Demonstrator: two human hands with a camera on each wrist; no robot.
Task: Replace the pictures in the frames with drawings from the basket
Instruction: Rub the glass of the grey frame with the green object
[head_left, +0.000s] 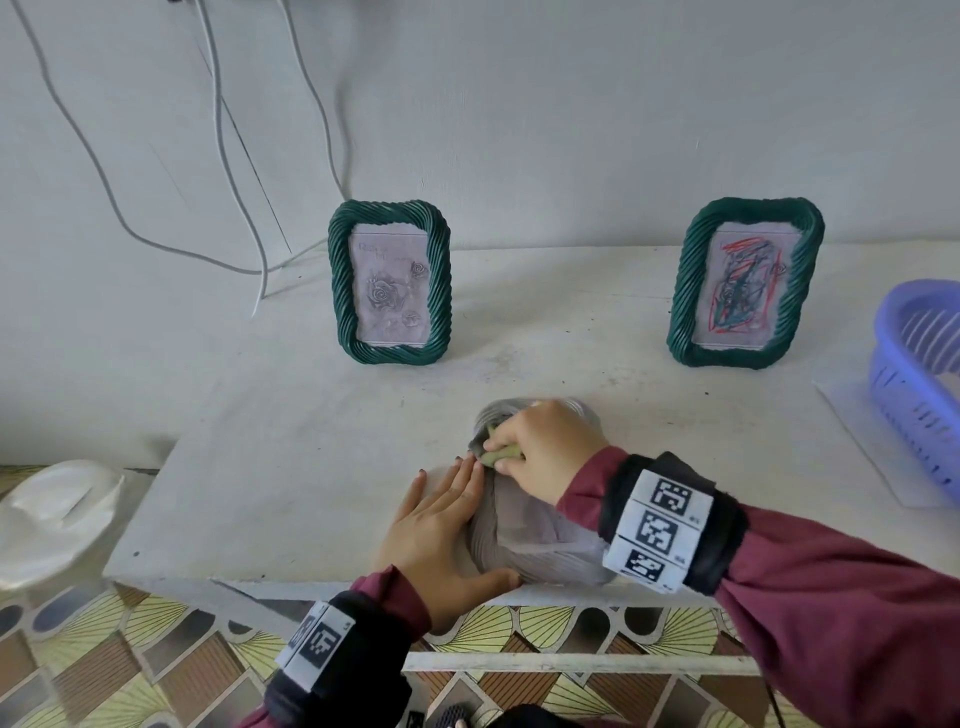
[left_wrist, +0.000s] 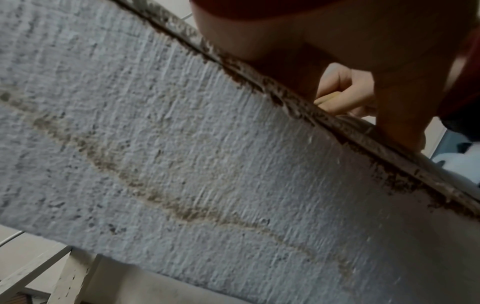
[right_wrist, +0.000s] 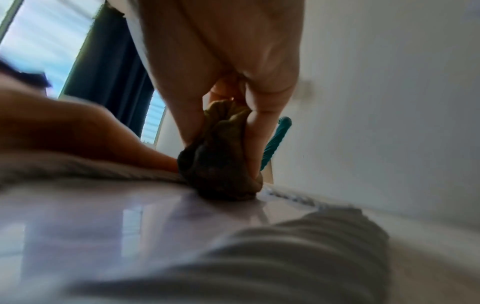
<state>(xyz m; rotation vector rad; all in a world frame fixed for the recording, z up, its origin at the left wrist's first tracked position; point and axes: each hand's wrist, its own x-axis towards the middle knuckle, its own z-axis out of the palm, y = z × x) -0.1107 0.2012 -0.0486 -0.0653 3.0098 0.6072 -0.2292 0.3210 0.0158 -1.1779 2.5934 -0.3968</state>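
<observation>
A grey rope-pattern frame (head_left: 519, 551) lies flat on the white table (head_left: 291, 447) near its front edge. My left hand (head_left: 441, 519) rests flat on the frame's left side with straight fingers. My right hand (head_left: 535, 447) pinches a bunched yellow-green cloth (head_left: 498, 456) and presses it on the frame's glass (right_wrist: 130, 218); the cloth (right_wrist: 221, 156) looks dark in the right wrist view. Two green frames stand at the back: the left frame (head_left: 389, 283) holds a printed rose picture, the right frame (head_left: 745, 283) a scribbled drawing.
A purple plastic basket (head_left: 919, 384) sits on a sheet of paper at the table's right edge. White cables (head_left: 228, 171) hang down the wall at the back left. A white seat-like object (head_left: 47, 519) lies left of the table. The left wrist view shows the table's rough underside (left_wrist: 182, 144).
</observation>
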